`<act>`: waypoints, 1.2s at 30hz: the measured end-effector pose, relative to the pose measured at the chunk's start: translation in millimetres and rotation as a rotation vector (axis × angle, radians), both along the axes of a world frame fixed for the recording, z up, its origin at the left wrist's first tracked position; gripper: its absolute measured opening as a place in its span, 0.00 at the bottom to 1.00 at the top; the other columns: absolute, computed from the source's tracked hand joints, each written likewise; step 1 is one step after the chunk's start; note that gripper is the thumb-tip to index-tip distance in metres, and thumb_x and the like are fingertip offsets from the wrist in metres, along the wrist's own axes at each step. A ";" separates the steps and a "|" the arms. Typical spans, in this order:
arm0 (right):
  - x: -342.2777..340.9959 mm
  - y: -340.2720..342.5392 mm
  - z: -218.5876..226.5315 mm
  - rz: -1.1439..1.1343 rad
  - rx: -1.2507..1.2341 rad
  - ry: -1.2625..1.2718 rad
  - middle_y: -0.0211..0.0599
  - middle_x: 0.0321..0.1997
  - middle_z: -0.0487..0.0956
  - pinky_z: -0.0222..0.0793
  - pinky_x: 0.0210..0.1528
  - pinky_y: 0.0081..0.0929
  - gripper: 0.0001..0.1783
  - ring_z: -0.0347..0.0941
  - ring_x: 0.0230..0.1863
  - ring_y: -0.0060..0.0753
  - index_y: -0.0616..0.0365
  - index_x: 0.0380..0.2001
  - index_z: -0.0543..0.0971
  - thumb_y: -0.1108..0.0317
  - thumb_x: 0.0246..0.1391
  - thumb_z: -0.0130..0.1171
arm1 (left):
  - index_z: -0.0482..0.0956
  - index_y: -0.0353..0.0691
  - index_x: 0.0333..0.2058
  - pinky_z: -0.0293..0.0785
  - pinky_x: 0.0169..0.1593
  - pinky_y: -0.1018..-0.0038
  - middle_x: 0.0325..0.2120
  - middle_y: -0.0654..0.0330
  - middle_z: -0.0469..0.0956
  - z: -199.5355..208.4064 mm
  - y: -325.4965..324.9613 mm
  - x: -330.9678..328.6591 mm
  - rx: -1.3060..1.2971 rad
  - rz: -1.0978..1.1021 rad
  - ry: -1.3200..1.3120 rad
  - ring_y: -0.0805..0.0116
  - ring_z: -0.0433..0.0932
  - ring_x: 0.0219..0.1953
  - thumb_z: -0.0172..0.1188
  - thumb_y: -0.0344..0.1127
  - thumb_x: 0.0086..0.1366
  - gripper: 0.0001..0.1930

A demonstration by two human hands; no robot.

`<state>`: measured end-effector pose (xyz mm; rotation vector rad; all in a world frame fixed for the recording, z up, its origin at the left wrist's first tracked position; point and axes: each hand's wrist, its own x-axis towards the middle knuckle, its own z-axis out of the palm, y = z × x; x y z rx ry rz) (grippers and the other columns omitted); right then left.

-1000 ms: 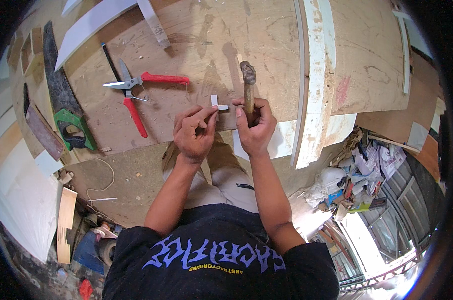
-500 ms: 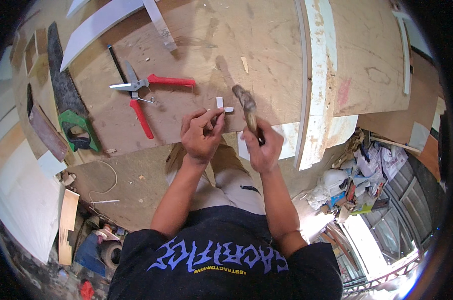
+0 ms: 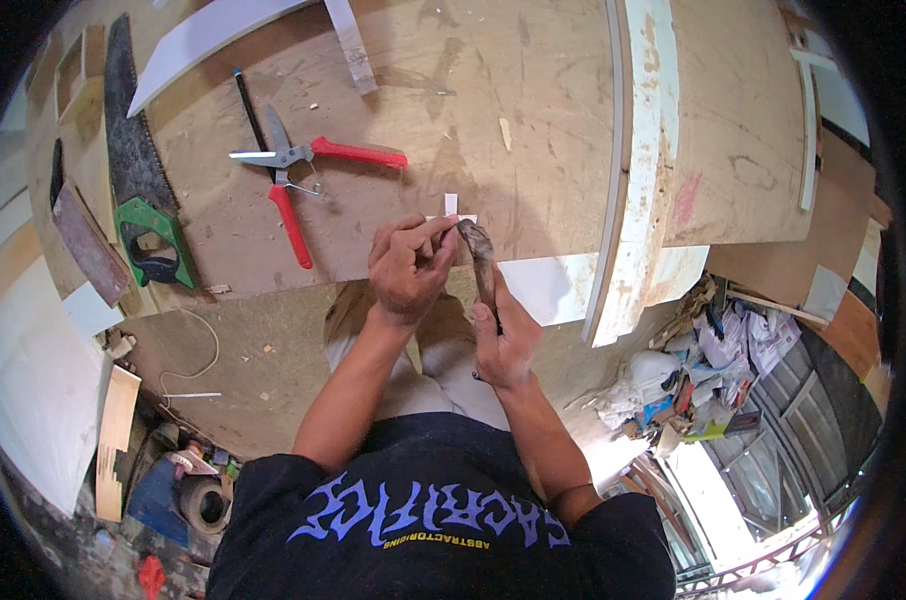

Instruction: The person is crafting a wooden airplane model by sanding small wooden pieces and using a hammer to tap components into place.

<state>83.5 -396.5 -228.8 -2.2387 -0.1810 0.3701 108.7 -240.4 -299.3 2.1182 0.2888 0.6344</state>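
Note:
A hammer is gripped by its handle in my right hand. Its dark head is down at the fingertips of my left hand, by the near edge of the wooden worktable. Thumb and forefinger of that left hand are pinched together over a small white cross-shaped piece of strips lying on the wood. Whatever sits in the pinch is too small to make out. The hammer head and fingers partly cover the cross.
Red-handled snips lie open across a dark pen-like stick to the left. Beyond them are a green-handled handsaw and curved white strips. A long white-topped board crosses the table on the right.
The hammer has come left and down, from beside the left hand onto its fingertips. The left hand keeps its pinch, and the whole view has shifted slightly.

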 end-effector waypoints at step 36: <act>-8.3 8.0 -12.3 -0.214 0.174 0.040 0.31 0.26 0.77 0.63 0.25 0.19 0.29 0.68 0.22 0.17 0.74 0.61 0.76 0.56 0.72 0.55 | 0.86 0.40 0.43 0.75 0.39 0.67 0.30 0.64 0.84 -5.3 3.6 -3.0 -0.041 -0.042 -0.074 0.62 0.79 0.35 0.75 0.24 0.55 0.16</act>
